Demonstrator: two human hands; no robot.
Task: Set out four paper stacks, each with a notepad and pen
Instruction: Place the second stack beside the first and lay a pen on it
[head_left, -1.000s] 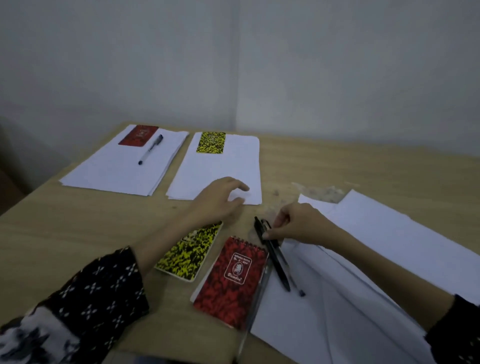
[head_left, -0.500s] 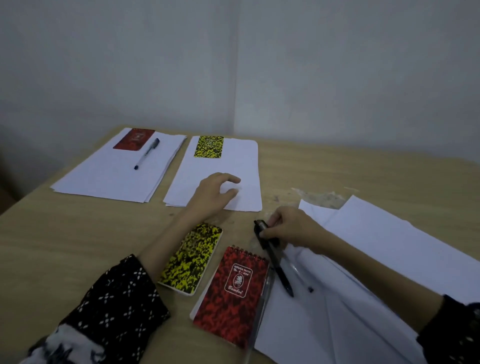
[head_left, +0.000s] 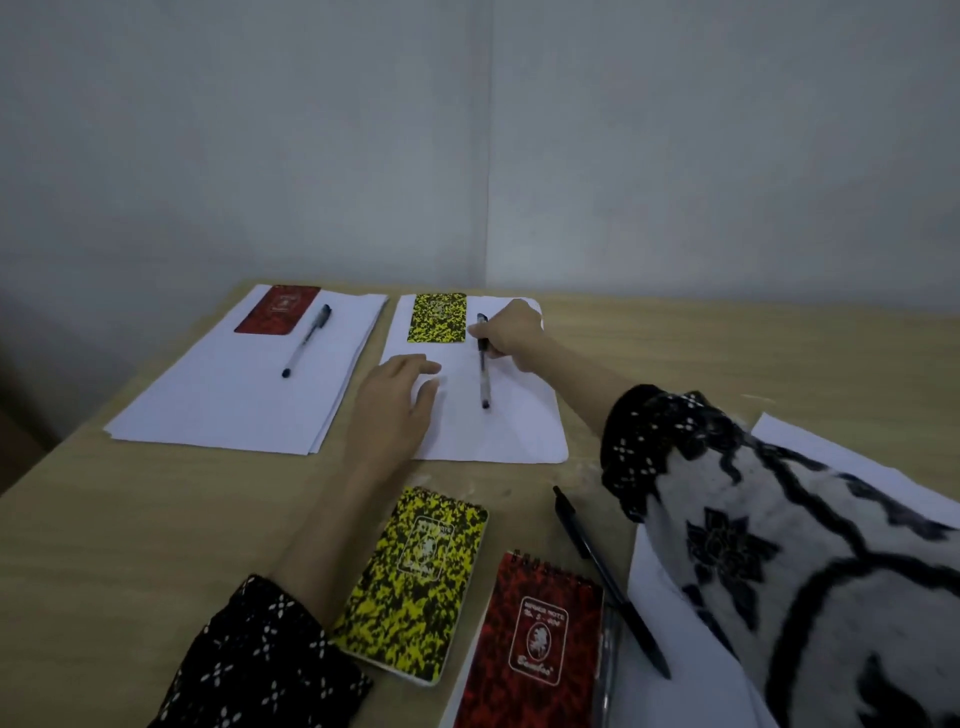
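Two white paper stacks lie at the far side of the wooden table. The left stack (head_left: 249, 395) carries a red notepad (head_left: 278, 309) and a pen (head_left: 306, 340). The second stack (head_left: 514, 421) carries a yellow-black notepad (head_left: 437, 317). My right hand (head_left: 506, 335) pinches a black pen (head_left: 483, 374) that lies on this stack beside the notepad. My left hand (head_left: 397, 408) rests flat on the stack's near left part. Near me lie a loose yellow-black notepad (head_left: 415, 582), a red spiral notepad (head_left: 535, 644) and another black pen (head_left: 608, 582).
Loose white sheets (head_left: 675, 649) spread at the near right, partly hidden by my patterned right sleeve (head_left: 779, 545). A clear pen (head_left: 607, 670) lies along the red spiral notepad's right edge. Grey walls close the table (head_left: 130, 519) at the back.
My right hand lifted a black pen from the near pile and carried it forward onto the second stack. My left hand slid further onto that stack. The camera moved closer.
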